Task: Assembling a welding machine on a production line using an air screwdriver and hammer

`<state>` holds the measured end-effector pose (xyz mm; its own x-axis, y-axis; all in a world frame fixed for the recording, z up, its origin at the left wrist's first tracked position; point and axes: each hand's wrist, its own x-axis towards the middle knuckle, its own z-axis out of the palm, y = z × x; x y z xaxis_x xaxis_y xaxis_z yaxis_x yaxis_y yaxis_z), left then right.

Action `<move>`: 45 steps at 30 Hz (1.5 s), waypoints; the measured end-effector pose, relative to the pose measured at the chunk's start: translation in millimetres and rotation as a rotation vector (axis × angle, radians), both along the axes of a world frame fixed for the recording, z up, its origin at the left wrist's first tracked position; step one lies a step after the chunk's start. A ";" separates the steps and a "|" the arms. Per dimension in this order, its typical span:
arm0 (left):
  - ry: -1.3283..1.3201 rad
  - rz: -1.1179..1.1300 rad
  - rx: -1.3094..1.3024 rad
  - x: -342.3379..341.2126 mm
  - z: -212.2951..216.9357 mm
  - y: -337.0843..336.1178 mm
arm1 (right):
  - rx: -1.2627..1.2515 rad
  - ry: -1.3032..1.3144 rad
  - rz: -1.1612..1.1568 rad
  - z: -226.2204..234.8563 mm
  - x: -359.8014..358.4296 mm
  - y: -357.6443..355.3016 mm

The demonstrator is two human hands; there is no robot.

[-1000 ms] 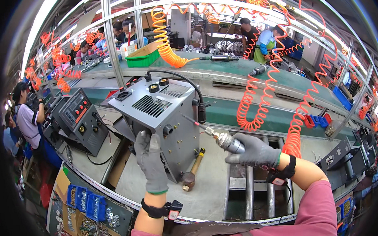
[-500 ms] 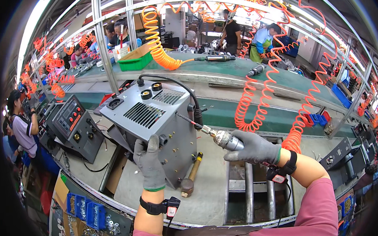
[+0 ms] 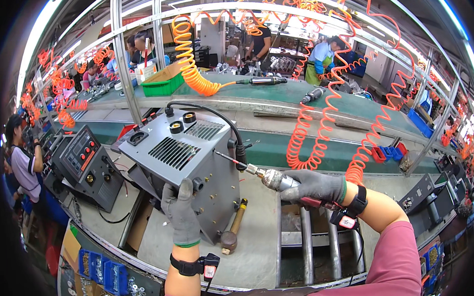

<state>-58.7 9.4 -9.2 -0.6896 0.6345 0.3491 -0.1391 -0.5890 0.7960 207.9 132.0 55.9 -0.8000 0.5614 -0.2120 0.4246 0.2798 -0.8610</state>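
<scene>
A grey metal machine case point(image 3: 166, 142) with vent slots, round sockets and a black cable stands tilted on the bench before me. My left hand point(image 3: 181, 212), in a grey glove, grips its near edge with the thumb up; the other fingertips are partly hidden behind the metal. My right hand point(image 3: 317, 186), gloved too, is closed around an air screwdriver point(image 3: 271, 178). The long bit points left, its tip at the case's upper right edge, where a screw may be; contact is too small to tell. Several brassy screws dot the side panel. A hammer point(image 3: 233, 229) lies beside the case.
Another machine with a control panel point(image 3: 83, 156) stands at left. Metal rollers point(image 3: 307, 244) fill a bench opening at right. Blue bins point(image 3: 115, 277) of fasteners sit lower left. Orange coiled hoses point(image 3: 299, 146) hang ahead. A green box point(image 3: 163, 87) rests across the bench; people work beyond.
The whole view has shifted slightly, so bench and case appear a little further left. Both hands keep their holds, and the bit tip stays at the case's upper edge.
</scene>
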 end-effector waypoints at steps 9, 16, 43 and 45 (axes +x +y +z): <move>-0.024 0.026 -0.007 -0.4 -2.2 0.9 | -0.179 -0.028 -0.021 8.8 1.0 0.4; -0.017 0.013 -0.012 -1.8 -2.4 -0.3 | -0.167 -0.015 -0.021 11.4 3.0 -0.9; 0.051 -0.056 -0.131 -15.0 -4.1 2.1 | 0.231 -0.355 -0.023 55.2 -11.4 -15.7; 0.078 -0.059 -0.156 -17.1 -5.0 2.3 | 0.216 -0.356 -0.039 58.7 -12.4 -20.6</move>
<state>-75.8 11.6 -14.2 -0.6245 0.7235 0.2942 -0.1035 -0.4500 0.8870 195.5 111.4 114.5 -0.6753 0.6517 -0.3452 0.6989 0.4160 -0.5818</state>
